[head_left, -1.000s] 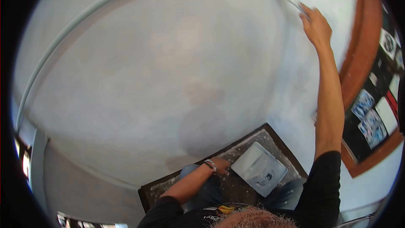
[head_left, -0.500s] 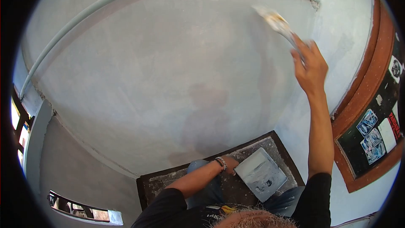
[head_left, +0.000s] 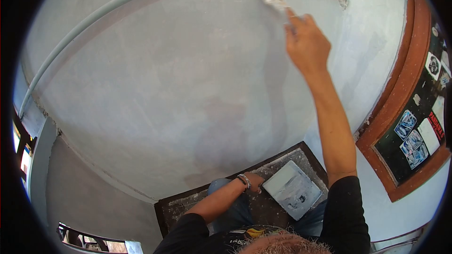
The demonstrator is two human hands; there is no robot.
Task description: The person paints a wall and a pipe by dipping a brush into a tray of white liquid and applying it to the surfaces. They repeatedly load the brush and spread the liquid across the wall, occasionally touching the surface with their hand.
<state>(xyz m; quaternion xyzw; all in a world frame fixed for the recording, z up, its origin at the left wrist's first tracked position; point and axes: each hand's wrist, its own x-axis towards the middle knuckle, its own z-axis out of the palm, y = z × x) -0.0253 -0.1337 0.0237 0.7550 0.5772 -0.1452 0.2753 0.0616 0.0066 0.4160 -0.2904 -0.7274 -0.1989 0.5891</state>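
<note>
My right hand [head_left: 308, 42] is raised to the upper part of the grey wall [head_left: 179, 75], its fingers closed round the handle of a paintbrush [head_left: 273, 0]. The pale, paint-smeared bristles point up and left, at the wall just below the pipe. Down by my knee, my left hand [head_left: 254, 182] has its fingers curled beside the left corner of a paint tray [head_left: 282, 181]. Whether it grips the tray's edge or something else is hidden. Wet whitish paint and dark smears lie in the tray, which rests on a dark, paint-spotted ledge [head_left: 181, 209].
A pale pipe [head_left: 103, 4] curves along the top of the wall. At right, a brown wooden frame [head_left: 372, 146] surrounds a black panel with stickers [head_left: 414, 148]. Openings with dark bars [head_left: 21, 146] show at the left edge, and my jeans [head_left: 230, 209] are below.
My right hand has swept the paintbrush up and to the left along the wall, closer to the pipe. The view has shifted slightly; my left hand stays by the paint tray.
</note>
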